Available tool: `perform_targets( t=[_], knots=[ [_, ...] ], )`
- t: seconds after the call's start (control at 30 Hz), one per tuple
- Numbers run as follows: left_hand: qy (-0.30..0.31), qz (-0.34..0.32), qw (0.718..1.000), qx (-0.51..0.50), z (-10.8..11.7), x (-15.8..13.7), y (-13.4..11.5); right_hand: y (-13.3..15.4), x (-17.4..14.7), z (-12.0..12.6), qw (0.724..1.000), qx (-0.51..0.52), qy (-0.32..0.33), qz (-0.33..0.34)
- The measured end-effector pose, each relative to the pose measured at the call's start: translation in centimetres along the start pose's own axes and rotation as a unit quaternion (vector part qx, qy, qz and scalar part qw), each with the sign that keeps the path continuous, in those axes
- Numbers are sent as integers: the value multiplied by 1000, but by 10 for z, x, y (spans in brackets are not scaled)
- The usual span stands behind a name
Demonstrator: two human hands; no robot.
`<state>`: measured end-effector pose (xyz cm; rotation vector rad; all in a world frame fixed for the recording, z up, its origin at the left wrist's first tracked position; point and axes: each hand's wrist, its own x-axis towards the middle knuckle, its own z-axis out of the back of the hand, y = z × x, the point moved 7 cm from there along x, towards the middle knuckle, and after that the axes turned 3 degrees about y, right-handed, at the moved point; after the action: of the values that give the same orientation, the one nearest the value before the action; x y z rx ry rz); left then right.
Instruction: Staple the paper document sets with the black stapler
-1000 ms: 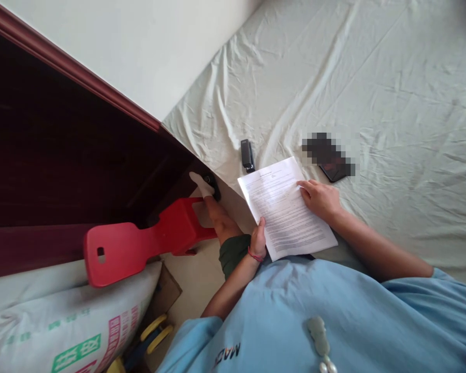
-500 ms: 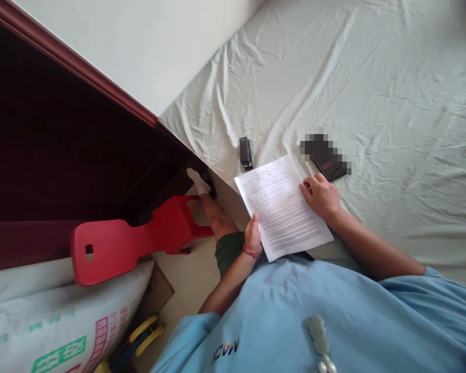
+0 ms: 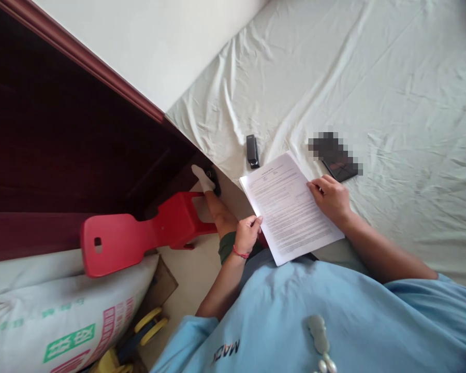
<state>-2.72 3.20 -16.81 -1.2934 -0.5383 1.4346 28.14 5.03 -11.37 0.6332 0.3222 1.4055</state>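
A stack of printed paper sheets lies tilted in front of my body, held at its two long sides. My left hand, with a red cord at the wrist, pinches the left edge between thumb and fingers. At the right edge, my right hand is closed with curled fingers gripping the sheets. Just beyond the top left corner of the paper, a black stapler rests on the sheet-covered bed. Past my right hand lies a dark flat object, partly blurred out by pixelation.
The wrinkled pale bedsheet spreads to the right and back. At left stand a red plastic chair, a dark wooden panel and a white printed sack. Something yellow and blue sits on the floor beside the sack.
My left hand has shifted from lying against the paper's left side to pinching its edge with the fingertips. The whole view has slid slightly, with things appearing further right.
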Motion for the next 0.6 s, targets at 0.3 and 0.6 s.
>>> perform_targets(
  t=[0.3, 0.6],
  knots=[
    [-5, 34, 993, -110, -14, 12, 3, 22, -3, 24, 977, 198, -26, 72],
    [-4, 51, 982, -182, -21, 10, 0, -1, -5, -16, 858, 428, 233, -161]
  ],
)
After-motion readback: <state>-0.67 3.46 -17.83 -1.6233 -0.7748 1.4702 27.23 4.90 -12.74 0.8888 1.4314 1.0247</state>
